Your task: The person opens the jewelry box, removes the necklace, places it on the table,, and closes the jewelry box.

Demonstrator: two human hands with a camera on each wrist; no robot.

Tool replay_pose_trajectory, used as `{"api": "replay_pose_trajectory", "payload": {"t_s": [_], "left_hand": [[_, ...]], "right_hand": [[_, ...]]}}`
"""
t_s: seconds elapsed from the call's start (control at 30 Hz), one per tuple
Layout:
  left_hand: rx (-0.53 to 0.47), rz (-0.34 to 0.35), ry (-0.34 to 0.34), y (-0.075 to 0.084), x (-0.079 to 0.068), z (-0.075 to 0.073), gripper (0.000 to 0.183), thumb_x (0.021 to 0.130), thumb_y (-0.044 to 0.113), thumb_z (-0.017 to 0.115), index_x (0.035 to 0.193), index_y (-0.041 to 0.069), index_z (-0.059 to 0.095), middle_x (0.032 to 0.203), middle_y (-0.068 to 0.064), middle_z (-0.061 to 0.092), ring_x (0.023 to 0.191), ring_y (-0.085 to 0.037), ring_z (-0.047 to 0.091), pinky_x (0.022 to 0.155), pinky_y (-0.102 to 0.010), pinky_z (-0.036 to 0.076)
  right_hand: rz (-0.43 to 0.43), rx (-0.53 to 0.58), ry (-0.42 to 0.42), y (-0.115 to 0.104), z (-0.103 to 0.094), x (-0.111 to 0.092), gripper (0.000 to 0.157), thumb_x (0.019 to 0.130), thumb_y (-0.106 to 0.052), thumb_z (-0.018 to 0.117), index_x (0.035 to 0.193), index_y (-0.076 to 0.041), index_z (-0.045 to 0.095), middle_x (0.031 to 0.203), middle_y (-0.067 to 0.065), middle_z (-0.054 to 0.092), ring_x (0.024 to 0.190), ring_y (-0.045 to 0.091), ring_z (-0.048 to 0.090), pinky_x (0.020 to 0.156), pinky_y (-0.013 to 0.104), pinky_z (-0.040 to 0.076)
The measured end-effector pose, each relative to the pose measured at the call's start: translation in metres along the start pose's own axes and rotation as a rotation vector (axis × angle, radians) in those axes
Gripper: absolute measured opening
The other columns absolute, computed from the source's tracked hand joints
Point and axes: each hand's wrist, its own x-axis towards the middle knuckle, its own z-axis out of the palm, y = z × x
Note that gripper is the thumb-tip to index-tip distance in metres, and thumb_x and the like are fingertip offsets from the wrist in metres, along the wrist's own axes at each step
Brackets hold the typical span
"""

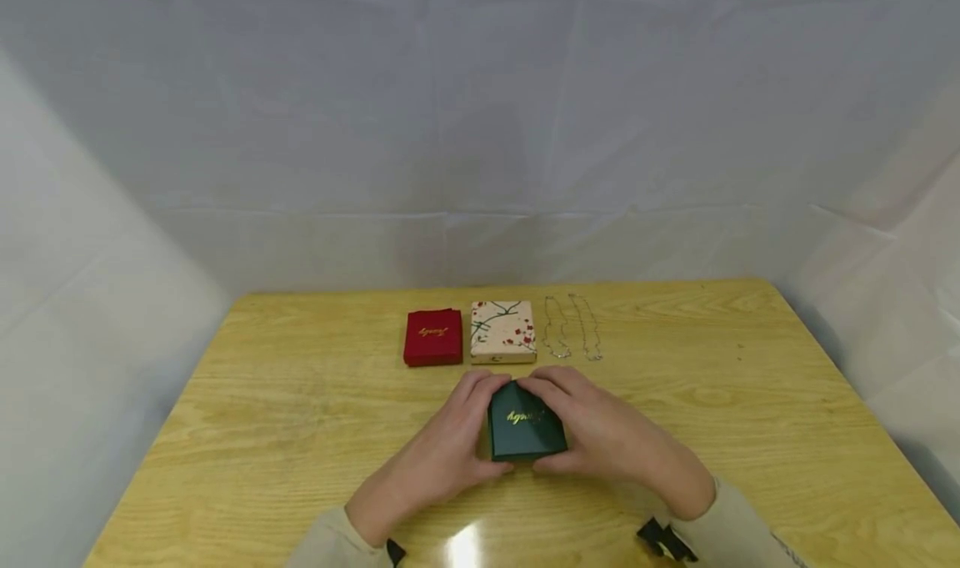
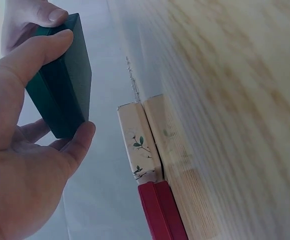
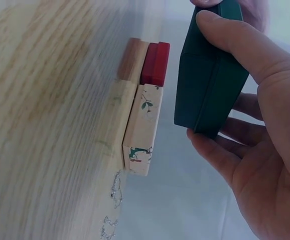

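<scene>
Both hands hold a dark green jewelry box (image 1: pixel 527 426) with gold lettering on its lid, raised off the table as the wrist views show. My left hand (image 1: pixel 450 443) grips its left side, thumb at the near edge and fingers at the far edge. On the opposite side my right hand (image 1: pixel 603 426) grips it the same way. In the left wrist view the green box (image 2: pixel 65 80) looks closed, with a seam along its side. The right wrist view shows the box (image 3: pixel 210 75) between thumb and fingers, its underside facing the table.
Beyond the hands lie a red jewelry box (image 1: pixel 433 338) with gold lettering and a cream floral box (image 1: pixel 503 333), side by side. Right of them two thin silver chains (image 1: pixel 557 328) are laid out lengthwise on the wooden table (image 1: pixel 300 434). White sheeting (image 1: pixel 480 134) rises behind the table.
</scene>
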Motion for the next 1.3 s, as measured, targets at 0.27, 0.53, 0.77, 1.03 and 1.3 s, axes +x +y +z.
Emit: {"api": "replay_pose_trajectory", "payload": {"t_s": [0.27,0.53,0.77,1.03,1.3], "left_hand": [[-0.014,-0.005,-0.014,-0.0012,-0.0004,0.0005,0.101,0.079,0.022,0.097,0.158,0.007,0.037,0.150,-0.006,0.042,0.132,-0.017,0.047,0.116,-0.037,0.043],[-0.016,0.008,0.001,-0.0019,-0.0001,0.0019,0.098,0.079,0.020,0.097,0.157,0.010,0.038,0.150,-0.004,0.041,0.133,-0.017,0.043,0.115,-0.037,0.045],[-0.017,0.019,0.006,-0.0018,-0.0005,0.0020,0.096,0.080,0.019,0.096,0.156,0.012,0.038,0.151,-0.004,0.041,0.135,-0.017,0.041,0.115,-0.037,0.044],[-0.057,0.033,0.018,-0.0022,-0.0004,0.0013,0.096,0.078,0.017,0.097,0.155,0.013,0.039,0.152,-0.001,0.041,0.136,-0.014,0.042,0.117,-0.035,0.042],[-0.101,0.026,0.028,-0.0023,-0.0002,0.0015,0.100,0.078,0.014,0.097,0.157,0.013,0.037,0.153,-0.001,0.042,0.137,-0.014,0.043,0.118,-0.034,0.040]], "right_hand": [[0.003,-0.013,0.002,-0.0008,0.0020,0.0006,0.100,0.078,-0.047,0.095,0.156,-0.008,0.048,0.152,0.011,0.047,0.135,0.026,0.053,0.105,0.044,0.054],[0.012,-0.009,0.009,-0.0020,0.0014,0.0002,0.099,0.078,-0.047,0.096,0.156,-0.007,0.048,0.152,0.011,0.047,0.135,0.025,0.053,0.105,0.043,0.054],[0.018,0.011,0.004,-0.0017,-0.0006,0.0001,0.099,0.079,-0.046,0.095,0.156,-0.007,0.048,0.152,0.011,0.048,0.134,0.025,0.053,0.105,0.044,0.054],[0.030,0.040,-0.008,-0.0007,-0.0015,0.0011,0.103,0.079,-0.044,0.096,0.159,-0.006,0.043,0.153,0.011,0.048,0.135,0.026,0.054,0.106,0.045,0.053],[0.038,0.050,-0.005,0.0011,-0.0002,0.0004,0.107,0.077,-0.045,0.096,0.160,-0.008,0.041,0.152,0.010,0.049,0.136,0.025,0.053,0.108,0.045,0.051]]}}
